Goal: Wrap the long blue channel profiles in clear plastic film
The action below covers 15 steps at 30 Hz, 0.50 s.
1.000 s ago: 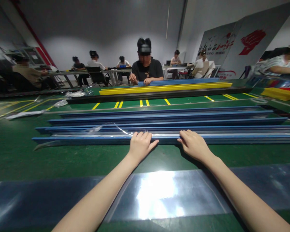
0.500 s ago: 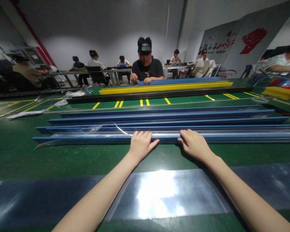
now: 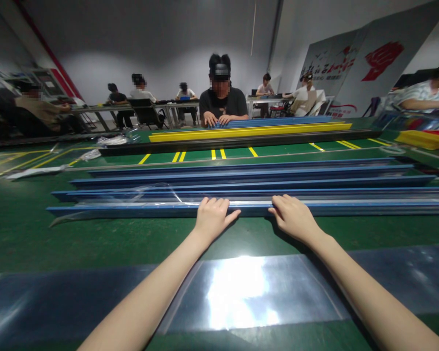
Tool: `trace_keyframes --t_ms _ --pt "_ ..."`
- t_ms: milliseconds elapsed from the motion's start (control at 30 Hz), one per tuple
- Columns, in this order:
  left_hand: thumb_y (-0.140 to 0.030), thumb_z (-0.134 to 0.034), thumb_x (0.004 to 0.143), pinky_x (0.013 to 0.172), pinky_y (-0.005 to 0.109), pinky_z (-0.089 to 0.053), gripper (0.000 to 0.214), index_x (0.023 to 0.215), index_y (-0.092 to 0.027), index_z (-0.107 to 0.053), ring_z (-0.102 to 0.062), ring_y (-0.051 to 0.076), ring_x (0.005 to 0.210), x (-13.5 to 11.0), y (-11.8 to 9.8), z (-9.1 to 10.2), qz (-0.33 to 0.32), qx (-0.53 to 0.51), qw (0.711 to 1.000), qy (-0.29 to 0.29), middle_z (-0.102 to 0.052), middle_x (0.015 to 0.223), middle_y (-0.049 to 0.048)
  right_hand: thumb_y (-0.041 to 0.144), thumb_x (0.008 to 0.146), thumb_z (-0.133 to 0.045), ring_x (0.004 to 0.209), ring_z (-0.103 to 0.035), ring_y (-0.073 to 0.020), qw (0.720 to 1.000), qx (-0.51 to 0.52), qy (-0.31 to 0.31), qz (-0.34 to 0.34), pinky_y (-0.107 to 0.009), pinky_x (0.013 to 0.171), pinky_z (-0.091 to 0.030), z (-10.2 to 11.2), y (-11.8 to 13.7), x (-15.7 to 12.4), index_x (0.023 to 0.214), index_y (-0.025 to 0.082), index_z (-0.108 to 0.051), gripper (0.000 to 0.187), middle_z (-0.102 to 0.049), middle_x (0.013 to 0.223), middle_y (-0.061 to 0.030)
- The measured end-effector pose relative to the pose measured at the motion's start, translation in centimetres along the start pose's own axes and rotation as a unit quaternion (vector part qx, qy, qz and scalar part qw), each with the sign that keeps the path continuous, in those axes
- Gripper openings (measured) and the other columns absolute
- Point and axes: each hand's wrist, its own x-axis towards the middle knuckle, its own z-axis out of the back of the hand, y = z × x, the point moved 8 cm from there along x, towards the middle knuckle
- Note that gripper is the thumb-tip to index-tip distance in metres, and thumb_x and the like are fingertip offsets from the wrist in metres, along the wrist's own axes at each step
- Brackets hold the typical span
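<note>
A long blue channel-shaped profile [image 3: 254, 211] lies crosswise on the green table in front of me. My left hand [image 3: 212, 217] is closed over its near wall, the fingers curled across the top edge and the thumb pointing right along the outer face. A short way to the right, my right hand [image 3: 291, 218] grips the same wall, its fingertips hidden inside the channel. Crumpled clear plastic film [image 3: 146, 196] lies in and over the profile's left part, reaching close to my left hand.
Several more blue profiles [image 3: 241, 171] lie just behind. A wide shiny strip of clear sheet [image 3: 292, 292] stretches under my forearms. Further back are a black profile [image 3: 190, 145] and a yellow profile [image 3: 241, 131]. Across the table a co-worker [image 3: 225, 100] handles blue profiles.
My hands keep their hold on the profile in the same place. The co-worker opposite has brought one hand down onto the blue profiles. The view has shifted very slightly.
</note>
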Motion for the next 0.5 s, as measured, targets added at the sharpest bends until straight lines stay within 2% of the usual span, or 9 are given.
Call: trace_keyframes --t_ms 500 --pt "-0.052 -0.044 0.081 0.063 0.03 -0.029 0.04 0.064 -0.017 -0.054 -0.055 0.017 0.062 0.08 0.34 -0.33 0.007 -0.008 1.0 0.008 -0.062 0.063 0.0039 0.029 0.086 -0.034 0.069 -0.046 -0.0188 1.0 0.002 0.01 -0.002 -0.028 0.061 -0.027 -0.09 -0.07 0.02 0.076 0.018 -0.047 0.02 -0.055 0.071 -0.0064"
